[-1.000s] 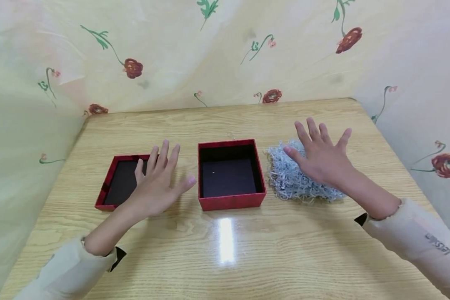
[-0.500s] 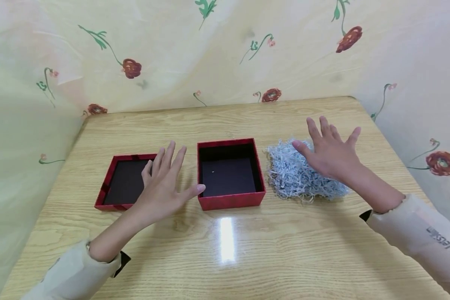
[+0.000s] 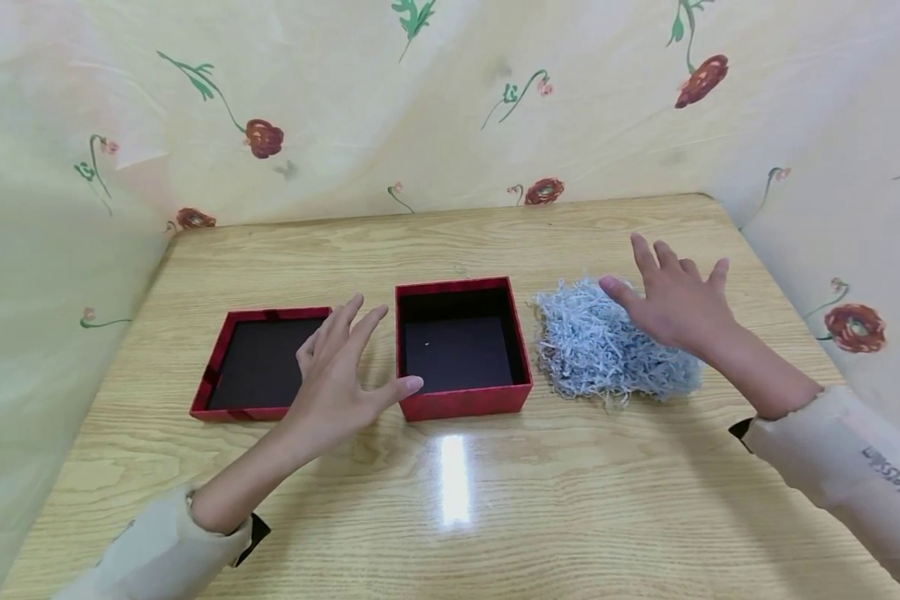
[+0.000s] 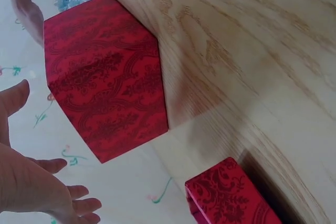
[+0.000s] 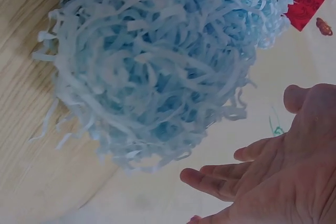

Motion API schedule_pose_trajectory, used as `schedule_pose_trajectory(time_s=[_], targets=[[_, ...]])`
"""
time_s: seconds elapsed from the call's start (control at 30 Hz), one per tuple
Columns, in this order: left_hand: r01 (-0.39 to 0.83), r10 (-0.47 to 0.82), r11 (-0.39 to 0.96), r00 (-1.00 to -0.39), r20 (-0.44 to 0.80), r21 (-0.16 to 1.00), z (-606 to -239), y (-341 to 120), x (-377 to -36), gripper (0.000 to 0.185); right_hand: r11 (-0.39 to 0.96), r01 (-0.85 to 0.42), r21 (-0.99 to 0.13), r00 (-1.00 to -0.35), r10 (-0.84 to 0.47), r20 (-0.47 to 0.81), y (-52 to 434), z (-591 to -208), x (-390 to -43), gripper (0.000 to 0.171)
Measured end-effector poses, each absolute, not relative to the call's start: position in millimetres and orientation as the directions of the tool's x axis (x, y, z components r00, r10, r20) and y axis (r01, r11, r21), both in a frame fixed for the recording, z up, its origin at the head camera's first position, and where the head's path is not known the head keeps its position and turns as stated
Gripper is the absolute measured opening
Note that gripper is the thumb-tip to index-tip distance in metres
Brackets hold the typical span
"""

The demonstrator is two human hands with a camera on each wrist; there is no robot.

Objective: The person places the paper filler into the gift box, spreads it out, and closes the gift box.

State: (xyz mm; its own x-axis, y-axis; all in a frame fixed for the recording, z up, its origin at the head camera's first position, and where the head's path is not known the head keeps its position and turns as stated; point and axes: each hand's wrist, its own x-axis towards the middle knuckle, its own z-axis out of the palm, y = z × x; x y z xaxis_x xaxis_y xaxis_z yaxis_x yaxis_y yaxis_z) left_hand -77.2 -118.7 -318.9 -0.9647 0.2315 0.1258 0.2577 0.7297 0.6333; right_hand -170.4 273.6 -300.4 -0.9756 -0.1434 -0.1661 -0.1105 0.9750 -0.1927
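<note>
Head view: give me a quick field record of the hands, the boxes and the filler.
left hand: open, over table between lid and box
right hand: open, above the filler's right part
red box: open, nothing in it but a tiny speck
red lid: inside up, left of box
shredded paper: pale blue heap, right of box
table: light wood

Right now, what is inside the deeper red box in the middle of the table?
The square red patterned box shows a dark lining and one tiny pale speck on its floor. Its near wall hides the front strip of the floor.
</note>
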Motion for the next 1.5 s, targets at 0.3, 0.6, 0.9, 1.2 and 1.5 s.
schedule_pose_trajectory(time_s=[0.3, 0.6, 0.9, 1.2, 1.5], targets=[[0.208, 0.224, 0.657, -0.972, 0.077, 0.725, -318.4, -114.4, -75.8, 0.089, 0.948, -0.126, -0.294, -0.971, -0.179, -0.162, 283.6, -301.3, -172.3, 0.09], [0.178, 0.23, 0.624, -0.972, 0.038, 0.761, -319.5, -109.2, -74.2, 0.089, 0.912, -0.176, -0.371, -0.964, -0.236, -0.124, 287.8, -303.2, -170.1, 0.088], [0.112, 0.239, 0.579, -0.97, -0.037, 0.808, -325.5, -108.1, -71.9, 0.092, 0.802, -0.195, -0.565, -0.917, -0.353, -0.184, 299.2, -308.0, -175.5, 0.085], [0.08, 0.24, 0.525, -0.969, -0.057, 0.847, -329.0, -109.9, -71.4, 0.09, 0.734, -0.125, -0.668, -0.892, -0.377, -0.248, 311.5, -308.5, -176.2, 0.083], [0.022, 0.241, 0.467, -0.965, -0.104, 0.884, -333.9, -109.1, -73.5, 0.088, 0.696, -0.084, -0.713, -0.879, -0.389, -0.277, 319.0, -307.8, -175.8, 0.081]])
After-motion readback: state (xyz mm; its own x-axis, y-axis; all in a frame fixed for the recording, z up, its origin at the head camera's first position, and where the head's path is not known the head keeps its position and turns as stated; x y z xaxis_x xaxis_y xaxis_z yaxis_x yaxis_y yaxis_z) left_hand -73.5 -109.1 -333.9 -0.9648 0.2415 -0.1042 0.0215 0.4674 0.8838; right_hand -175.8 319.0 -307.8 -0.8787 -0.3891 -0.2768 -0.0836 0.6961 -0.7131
